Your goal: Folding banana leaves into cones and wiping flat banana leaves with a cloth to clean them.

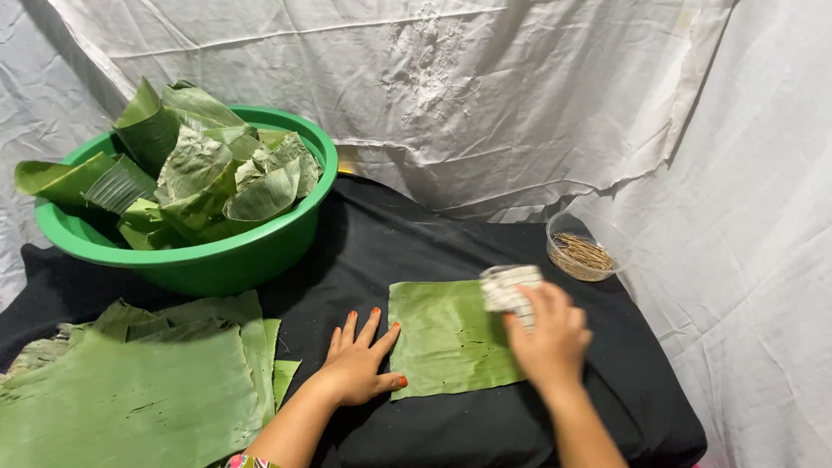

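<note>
My left hand (360, 360) lies spread flat, pinning the banana leaf square (451, 338); right hand (546, 338) grips a folded cloth (510, 286). Hard wiping could split the leaf along its grain.

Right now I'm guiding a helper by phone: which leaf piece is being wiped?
On the black-draped table, look right of the green basin. One squarish leaf piece lies flat alone between the left hand and right hand, which presses a folded cloth on it, unlike the stacked leaves.
</note>
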